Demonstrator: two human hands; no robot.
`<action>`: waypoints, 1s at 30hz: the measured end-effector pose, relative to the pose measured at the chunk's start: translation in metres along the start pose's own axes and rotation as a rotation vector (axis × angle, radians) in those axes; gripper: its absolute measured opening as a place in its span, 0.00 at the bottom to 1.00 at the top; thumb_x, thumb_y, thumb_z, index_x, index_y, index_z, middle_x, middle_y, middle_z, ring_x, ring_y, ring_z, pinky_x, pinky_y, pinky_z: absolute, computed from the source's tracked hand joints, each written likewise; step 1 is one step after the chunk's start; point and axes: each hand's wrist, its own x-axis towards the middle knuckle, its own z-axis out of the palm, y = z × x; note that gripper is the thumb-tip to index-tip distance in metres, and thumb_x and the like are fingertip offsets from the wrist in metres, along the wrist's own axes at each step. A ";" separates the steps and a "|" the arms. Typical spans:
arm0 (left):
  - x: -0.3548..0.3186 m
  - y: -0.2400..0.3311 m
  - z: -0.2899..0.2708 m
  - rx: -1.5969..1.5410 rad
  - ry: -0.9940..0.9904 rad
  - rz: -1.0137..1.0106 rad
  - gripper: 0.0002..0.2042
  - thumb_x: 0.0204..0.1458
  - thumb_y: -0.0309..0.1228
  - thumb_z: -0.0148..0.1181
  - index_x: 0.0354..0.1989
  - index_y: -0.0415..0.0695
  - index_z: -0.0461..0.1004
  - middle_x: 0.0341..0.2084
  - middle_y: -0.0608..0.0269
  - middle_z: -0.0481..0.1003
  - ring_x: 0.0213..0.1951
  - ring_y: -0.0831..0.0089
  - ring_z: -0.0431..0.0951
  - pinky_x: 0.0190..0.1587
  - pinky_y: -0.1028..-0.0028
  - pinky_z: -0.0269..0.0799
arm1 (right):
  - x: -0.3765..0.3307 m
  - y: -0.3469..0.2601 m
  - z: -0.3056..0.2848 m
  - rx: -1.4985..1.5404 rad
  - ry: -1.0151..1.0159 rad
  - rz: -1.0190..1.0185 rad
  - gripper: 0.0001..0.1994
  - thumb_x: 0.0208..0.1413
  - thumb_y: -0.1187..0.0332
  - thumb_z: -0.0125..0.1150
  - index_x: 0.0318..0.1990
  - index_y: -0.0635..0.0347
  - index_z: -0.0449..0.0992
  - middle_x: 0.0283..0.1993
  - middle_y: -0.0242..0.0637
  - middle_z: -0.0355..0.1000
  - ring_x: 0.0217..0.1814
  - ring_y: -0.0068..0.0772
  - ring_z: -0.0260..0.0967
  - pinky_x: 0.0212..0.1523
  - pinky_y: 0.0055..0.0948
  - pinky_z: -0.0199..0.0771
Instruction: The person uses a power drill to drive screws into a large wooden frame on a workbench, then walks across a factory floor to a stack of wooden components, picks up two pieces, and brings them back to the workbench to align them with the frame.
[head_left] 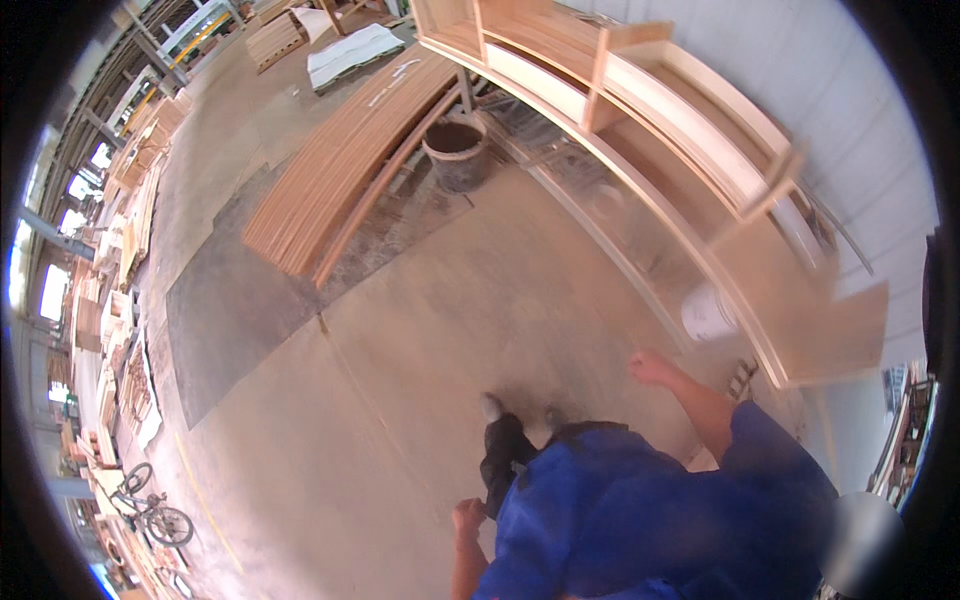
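Observation:
My left hand (468, 517) hangs low beside my dark trousers, its fingers curled in and nothing seen in them. On the other side, my right hand (652, 367) is held out over the floor, loosely closed like a fist, with no object showing. It is nearest to a white bucket (708, 314) under the long wooden shelf unit (690, 215), and does not touch either. My blue shirt (640, 500) and my feet show below; one shoe (492, 405) is forward on the concrete floor.
A stack of long brown boards (350, 150) lies ahead. A dark round bin (456, 155) stands between it and the shelving. A white-covered pile (354, 54) sits farther off. Along the left are timber piles and a bicycle (155, 508). A pale wall (850, 120) rises behind the shelves.

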 end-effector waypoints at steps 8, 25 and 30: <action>0.166 0.044 -0.135 0.087 -0.170 0.104 0.08 0.48 0.37 0.61 0.33 0.49 0.80 0.33 0.59 0.81 0.33 0.58 0.82 0.32 0.62 0.78 | 0.162 -0.082 0.018 -0.378 0.065 -0.252 0.16 0.59 0.64 0.50 0.50 0.62 0.76 0.48 0.51 0.74 0.49 0.48 0.71 0.52 0.45 0.70; 0.406 0.285 -0.420 -0.525 0.060 -0.186 0.14 0.53 0.38 0.57 0.36 0.38 0.80 0.27 0.61 0.80 0.31 0.70 0.79 0.37 0.67 0.75 | 0.296 -0.257 -0.100 0.300 -0.149 0.280 0.10 0.57 0.68 0.56 0.41 0.66 0.76 0.35 0.42 0.78 0.31 0.33 0.78 0.30 0.31 0.79; 0.481 0.319 -0.384 -0.077 -0.087 0.077 0.15 0.53 0.42 0.56 0.35 0.41 0.79 0.25 0.64 0.79 0.26 0.73 0.77 0.29 0.68 0.75 | 0.381 -0.217 -0.145 0.374 -0.119 0.233 0.07 0.55 0.69 0.58 0.38 0.64 0.75 0.32 0.39 0.77 0.28 0.31 0.76 0.27 0.30 0.78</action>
